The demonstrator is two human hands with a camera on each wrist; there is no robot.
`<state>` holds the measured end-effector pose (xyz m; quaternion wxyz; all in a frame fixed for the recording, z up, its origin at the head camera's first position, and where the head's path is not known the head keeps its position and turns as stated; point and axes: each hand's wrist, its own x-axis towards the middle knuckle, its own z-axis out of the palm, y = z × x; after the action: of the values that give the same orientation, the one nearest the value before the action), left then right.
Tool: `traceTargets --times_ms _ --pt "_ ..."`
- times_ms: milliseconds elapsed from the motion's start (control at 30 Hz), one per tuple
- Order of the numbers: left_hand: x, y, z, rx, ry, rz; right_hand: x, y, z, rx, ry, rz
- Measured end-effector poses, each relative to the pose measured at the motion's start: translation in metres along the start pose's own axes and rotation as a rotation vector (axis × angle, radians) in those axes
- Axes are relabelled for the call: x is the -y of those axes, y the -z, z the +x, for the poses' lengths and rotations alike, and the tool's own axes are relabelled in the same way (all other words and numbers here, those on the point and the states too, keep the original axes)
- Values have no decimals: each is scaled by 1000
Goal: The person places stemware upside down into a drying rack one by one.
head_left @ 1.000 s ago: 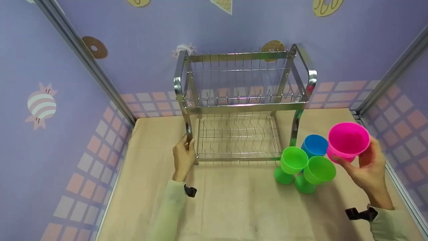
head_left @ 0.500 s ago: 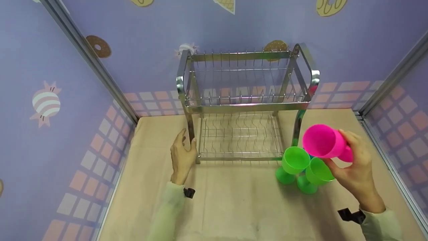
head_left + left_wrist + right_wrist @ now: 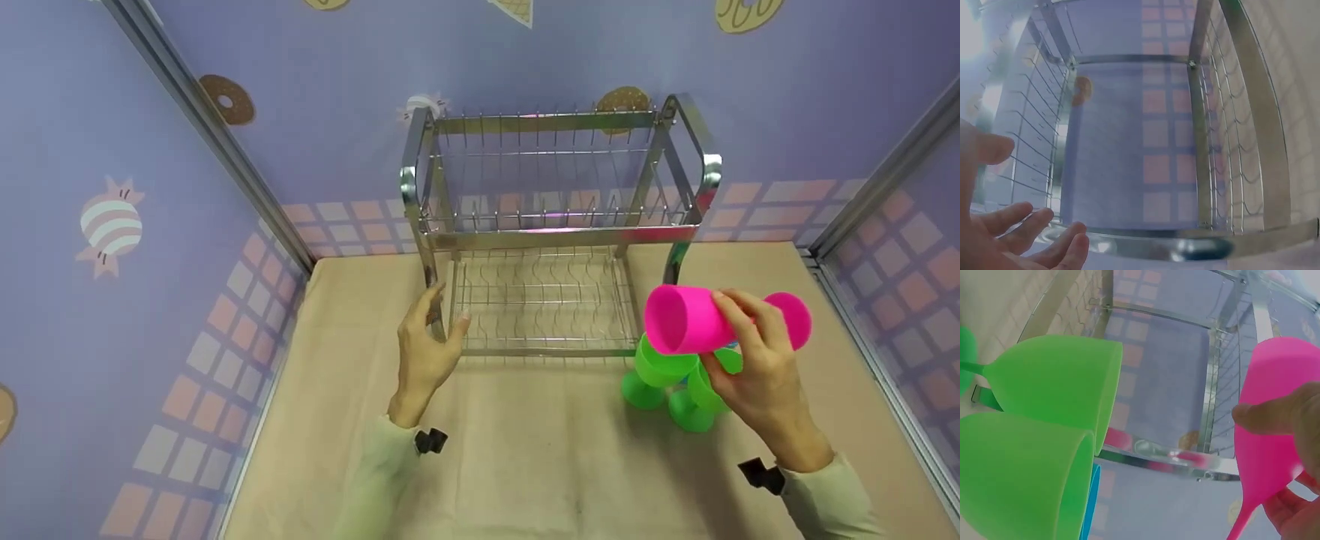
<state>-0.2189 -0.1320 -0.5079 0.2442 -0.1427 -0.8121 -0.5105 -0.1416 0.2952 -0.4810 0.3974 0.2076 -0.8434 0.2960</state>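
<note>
A pink goblet (image 3: 701, 321) lies tipped on its side in my right hand (image 3: 765, 375), its mouth facing left and its foot to the right. Fingers and thumb grip its bowl, above two green goblets (image 3: 664, 366) that stand upright on the table. Part of a blue goblet (image 3: 1090, 503) shows behind the green ones in the right wrist view; in the head view it is mostly hidden. My left hand (image 3: 431, 352) is spread beside the front left post of a two-tier metal dish rack (image 3: 559, 238), holding nothing. Its fingers (image 3: 1039, 233) look loosely bent near the rack.
A beige cloth (image 3: 517, 442) covers the table under the rack and goblets. Purple patterned walls (image 3: 540, 52) stand behind and at both sides, with metal corner rails (image 3: 217, 142). Wire dividers line the rack's upper tier.
My right hand has carried the pink goblet leftward and tipped it from upright onto its side. My left hand has let go of the rack's post and its fingers have spread.
</note>
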Motion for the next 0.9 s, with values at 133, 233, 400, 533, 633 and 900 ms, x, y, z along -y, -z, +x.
traceTargets --times_ms 133,233,400,533,633,900 --pt "-12 -6 -1 48 -9 -53 6 -8 1 -9 35 -57" --pt "-19 -13 -1 82 -21 -78 9 -15 2 -19 51 -95" --pt "-23 -26 -1 145 -70 -86 16 -28 3 -19 76 -159" --pt "-27 -35 -4 205 -82 -97 21 -38 5 11 90 -215" --pt "-30 -41 -6 256 -83 -118 24 -44 5 47 93 -240" --pt "-39 -55 -7 364 -101 -151 29 -59 3 27 128 -200"
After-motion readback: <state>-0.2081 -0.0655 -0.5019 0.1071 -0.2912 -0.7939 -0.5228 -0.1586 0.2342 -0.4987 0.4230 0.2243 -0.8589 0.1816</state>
